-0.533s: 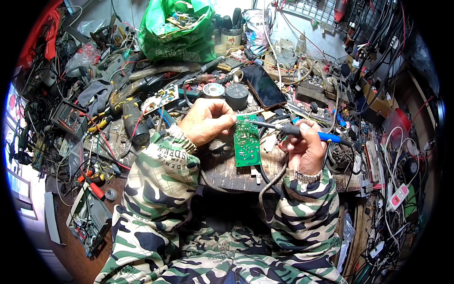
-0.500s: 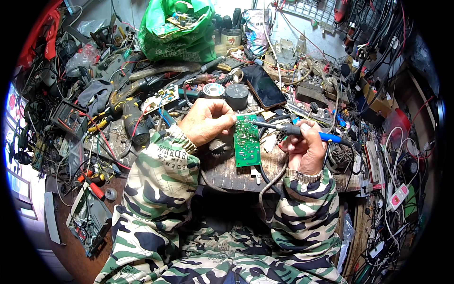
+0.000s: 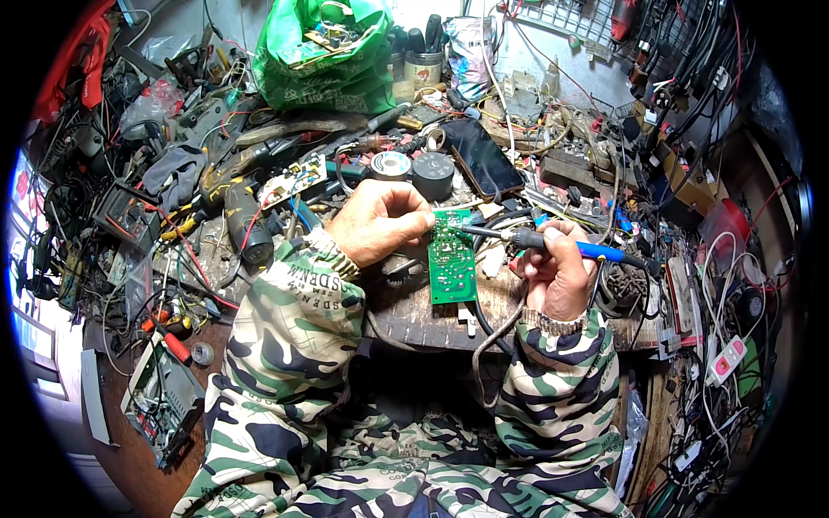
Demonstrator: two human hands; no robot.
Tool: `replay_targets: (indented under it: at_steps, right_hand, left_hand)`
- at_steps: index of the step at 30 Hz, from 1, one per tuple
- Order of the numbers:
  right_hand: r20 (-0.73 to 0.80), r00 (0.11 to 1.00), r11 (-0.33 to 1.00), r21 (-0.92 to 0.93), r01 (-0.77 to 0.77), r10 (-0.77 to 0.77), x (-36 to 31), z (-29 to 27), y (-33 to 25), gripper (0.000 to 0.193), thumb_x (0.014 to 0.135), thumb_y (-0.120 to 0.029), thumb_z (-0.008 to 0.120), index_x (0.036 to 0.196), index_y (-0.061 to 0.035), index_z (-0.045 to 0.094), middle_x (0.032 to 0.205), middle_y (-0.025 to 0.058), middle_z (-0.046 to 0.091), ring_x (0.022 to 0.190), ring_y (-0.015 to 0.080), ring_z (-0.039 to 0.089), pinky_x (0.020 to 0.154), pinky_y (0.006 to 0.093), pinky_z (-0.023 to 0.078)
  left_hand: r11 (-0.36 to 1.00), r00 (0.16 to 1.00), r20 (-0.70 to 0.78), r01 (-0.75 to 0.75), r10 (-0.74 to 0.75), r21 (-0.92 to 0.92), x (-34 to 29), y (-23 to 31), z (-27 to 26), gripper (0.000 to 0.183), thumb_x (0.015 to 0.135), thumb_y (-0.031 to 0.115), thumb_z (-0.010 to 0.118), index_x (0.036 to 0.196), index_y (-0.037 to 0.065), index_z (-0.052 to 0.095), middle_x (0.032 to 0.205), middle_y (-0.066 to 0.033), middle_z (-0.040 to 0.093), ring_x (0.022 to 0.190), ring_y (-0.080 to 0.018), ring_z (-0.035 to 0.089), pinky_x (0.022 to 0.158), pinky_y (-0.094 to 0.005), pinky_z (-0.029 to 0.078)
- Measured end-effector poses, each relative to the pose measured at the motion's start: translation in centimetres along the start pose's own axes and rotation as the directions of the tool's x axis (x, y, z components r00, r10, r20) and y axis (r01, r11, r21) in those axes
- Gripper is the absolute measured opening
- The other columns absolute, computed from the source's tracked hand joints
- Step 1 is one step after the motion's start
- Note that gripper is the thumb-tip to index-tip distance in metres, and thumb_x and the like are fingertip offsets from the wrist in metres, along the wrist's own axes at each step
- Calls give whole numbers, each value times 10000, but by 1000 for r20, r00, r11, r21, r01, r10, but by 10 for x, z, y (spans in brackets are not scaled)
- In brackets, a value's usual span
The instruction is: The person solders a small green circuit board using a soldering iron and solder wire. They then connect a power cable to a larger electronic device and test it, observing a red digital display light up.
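Note:
A green circuit board (image 3: pixel 452 268) is held upright over the worn wooden bench edge, its soldered side facing me. My left hand (image 3: pixel 382 223) pinches the board's upper left corner between thumb and fingers. In my right hand (image 3: pixel 557 272) lies a soldering iron (image 3: pixel 522 236) with a blue and black handle, gripped like a pen. Its tip reaches leftward to the upper part of the board and seems to touch the solder side. Whatever sits on the board's far side is hidden.
Behind the board stand a solder reel (image 3: pixel 390 164), a round dark tin (image 3: pixel 432 176) and a black phone (image 3: pixel 482 160). A green bag (image 3: pixel 324 65) of parts stands at the back. Tools, wires and scrap boards crowd both sides; a white power strip (image 3: pixel 725 361) hangs at right.
The soldering iron's tip has shifted slightly downward on the board, and my right hand has moved a little with it. My left hand and the board stay nearly still.

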State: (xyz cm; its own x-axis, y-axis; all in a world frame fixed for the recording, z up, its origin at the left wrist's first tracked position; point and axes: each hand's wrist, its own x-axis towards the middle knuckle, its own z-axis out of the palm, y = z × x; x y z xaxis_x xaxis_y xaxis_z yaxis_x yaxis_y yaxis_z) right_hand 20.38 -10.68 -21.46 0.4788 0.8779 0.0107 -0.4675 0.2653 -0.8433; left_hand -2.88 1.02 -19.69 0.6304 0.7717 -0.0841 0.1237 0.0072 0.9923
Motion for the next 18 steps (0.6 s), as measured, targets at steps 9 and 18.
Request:
replay_targets:
  at_steps: [9,18]
  right_hand:
    - [-59,998,998,-70,-3,-1,1,-3,0,233,912,-180,646,1052,-9,570,708,81,602,519,152,524,488,308,458]
    - [-14,1000,999,-41,3,-4,-1,-1,-1,181,891,-155,655,968,4,616,768,68,633,582,95,522,491,254,459]
  left_hand:
    - [996,996,84,-29,36,-80,7,-8,-1,154,969,133,717,994,-18,703,862,-32,713,760,-78,646,702,-243,538]
    - [999,995,91,-39,42,-39,7,-10,-4,162,959,139,731,986,-18,706,876,-40,719,784,-87,662,720,-251,545]
